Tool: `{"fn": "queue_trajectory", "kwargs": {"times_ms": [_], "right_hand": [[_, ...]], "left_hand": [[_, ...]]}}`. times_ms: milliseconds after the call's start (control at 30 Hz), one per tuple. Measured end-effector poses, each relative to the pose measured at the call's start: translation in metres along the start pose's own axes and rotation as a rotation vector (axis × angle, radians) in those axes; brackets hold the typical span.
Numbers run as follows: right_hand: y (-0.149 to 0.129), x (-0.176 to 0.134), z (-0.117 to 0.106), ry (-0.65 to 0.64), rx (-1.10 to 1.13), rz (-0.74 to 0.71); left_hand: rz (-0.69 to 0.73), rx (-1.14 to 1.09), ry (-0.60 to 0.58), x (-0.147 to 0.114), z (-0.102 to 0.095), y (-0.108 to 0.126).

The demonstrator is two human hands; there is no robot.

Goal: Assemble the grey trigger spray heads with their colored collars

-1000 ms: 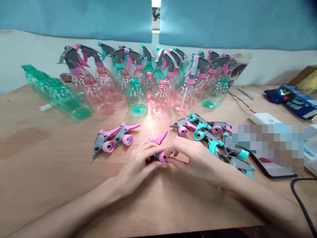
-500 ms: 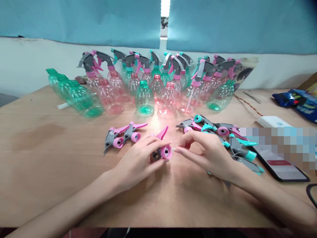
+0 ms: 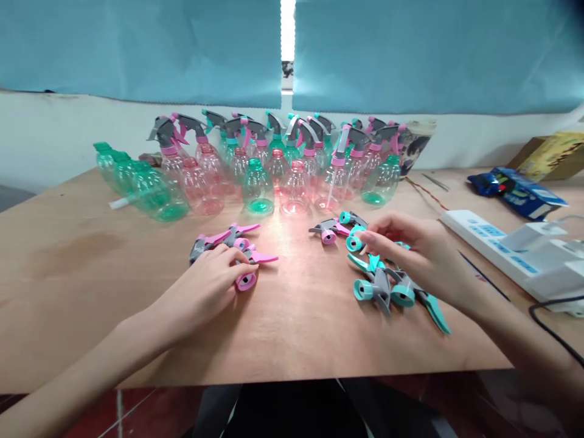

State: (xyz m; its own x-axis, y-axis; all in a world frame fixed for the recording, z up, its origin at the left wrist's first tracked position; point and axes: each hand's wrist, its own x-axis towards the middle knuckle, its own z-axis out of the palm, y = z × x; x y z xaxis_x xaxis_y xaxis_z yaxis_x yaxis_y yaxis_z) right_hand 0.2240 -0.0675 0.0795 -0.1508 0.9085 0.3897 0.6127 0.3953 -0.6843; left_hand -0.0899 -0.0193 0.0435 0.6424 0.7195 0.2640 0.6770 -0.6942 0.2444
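My left hand [image 3: 212, 274] is closed on a grey and pink spray trigger head [image 3: 246, 281], low over the table. Its pink lever points right. Touching or close behind it are other grey and pink trigger heads [image 3: 214, 240], partly covered by my fingers. On the right, my right hand [image 3: 406, 243] has its thumb and fingers closed at a grey and teal spray trigger head [image 3: 354, 240], whose body is mostly hidden. Several teal trigger heads [image 3: 376, 289] lie below that hand. A pink-collared trigger head [image 3: 327, 234] lies just left of them.
Clear pink bottles [image 3: 296, 191] and green bottles [image 3: 258, 188] stand across the back, several with trigger tops fitted. Green bottles [image 3: 159, 194] line the left. A white power strip [image 3: 483, 234] with plugs and a cable is on the right, with a blue packet [image 3: 524, 191] behind.
My left hand has carried the pink trigger head left to the other pink ones. My right hand has moved right, from beside that head to the teal pile. The view has shifted right.
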Motion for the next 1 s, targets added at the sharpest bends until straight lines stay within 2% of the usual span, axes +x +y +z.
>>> {"fn": "queue_trajectory", "kwargs": {"times_ms": [67,233,300,400,500,600,700,800,1000], "right_hand": [[0.004,-0.008,-0.008,0.023,0.012,0.043],[0.017,-0.025,-0.017,-0.016,-0.005,0.106],[0.021,-0.03,-0.017,-0.071,-0.036,0.11],[0.025,-0.037,-0.017,-0.124,-0.077,0.11],[0.027,-0.045,-0.018,-0.147,-0.114,0.102],[0.028,-0.052,-0.021,-0.144,-0.156,0.083],[0.029,-0.056,-0.022,-0.157,-0.138,0.08],[0.028,-0.053,-0.017,-0.217,-0.05,0.102],[0.015,-0.036,0.009,-0.359,0.221,0.12]], "left_hand": [[0.049,0.05,-0.099,0.007,-0.002,0.012],[0.072,0.056,-0.193,0.034,-0.003,0.062],[0.098,-0.024,-0.268,0.046,0.009,0.084],[0.095,-0.152,-0.253,0.062,0.039,0.107],[0.117,-0.26,-0.231,0.072,0.067,0.117],[0.115,-0.353,-0.183,0.076,0.08,0.118],[0.094,-0.466,-0.153,0.076,0.079,0.114],[0.031,-0.583,-0.17,0.072,0.067,0.109],[-0.077,-0.5,-0.024,0.059,0.038,0.103]]}}
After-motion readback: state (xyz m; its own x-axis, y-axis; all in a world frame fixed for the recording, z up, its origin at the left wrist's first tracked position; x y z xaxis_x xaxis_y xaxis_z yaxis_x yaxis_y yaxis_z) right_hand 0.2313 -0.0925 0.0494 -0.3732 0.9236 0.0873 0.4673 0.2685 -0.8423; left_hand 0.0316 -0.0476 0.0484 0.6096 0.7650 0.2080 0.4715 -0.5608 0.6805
